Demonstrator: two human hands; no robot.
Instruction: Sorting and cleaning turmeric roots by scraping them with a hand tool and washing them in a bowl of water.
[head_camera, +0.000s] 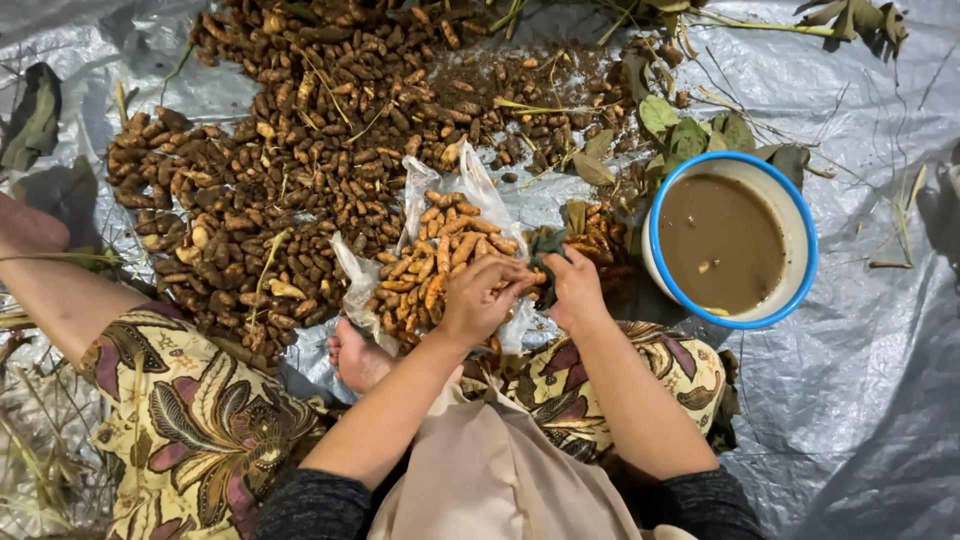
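Observation:
My left hand (482, 297) and my right hand (573, 288) meet over a clear plastic bag (437, 185) filled with cleaned orange turmeric roots (450, 245). Both hands close on one small root (531, 279) between them. A dark cloth or leaf (548, 243) lies by my right hand. Behind the bag spreads a big heap of muddy brown turmeric roots (300, 140) on a silver tarp (880, 330).
A white bowl with a blue rim (803, 222) holds muddy water at the right. Green leaves and stalks (690, 130) lie behind it. My bare foot (355, 358) and patterned cloth over my legs (200, 420) are in front. Dry grass sits at far left.

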